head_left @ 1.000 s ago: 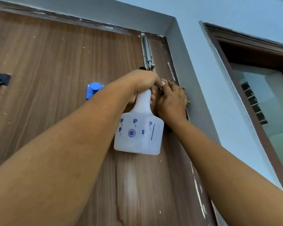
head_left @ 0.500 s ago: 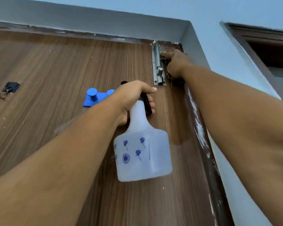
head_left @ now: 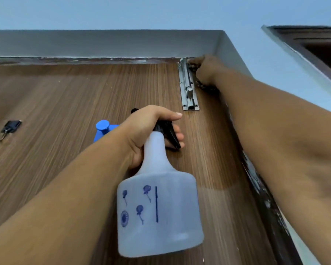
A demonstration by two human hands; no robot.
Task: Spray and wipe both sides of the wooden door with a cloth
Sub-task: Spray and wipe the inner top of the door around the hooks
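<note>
- You are wiping the top corner of the wooden door (head_left: pixel 84 104): your right hand (head_left: pixel 205 70) is pressing a dark cloth (head_left: pixel 205 87) just beside the metal bolt (head_left: pixel 188 87).
- Your left hand (head_left: pixel 149 131) is clamping the spray bottle (head_left: pixel 159 211) below the bolt, fingers on the trigger.
- Next, judged: you are needing another spray or a downward wipe.

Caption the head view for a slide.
Left hand holds spray bottle; right hand wipes door top corner.
</note>
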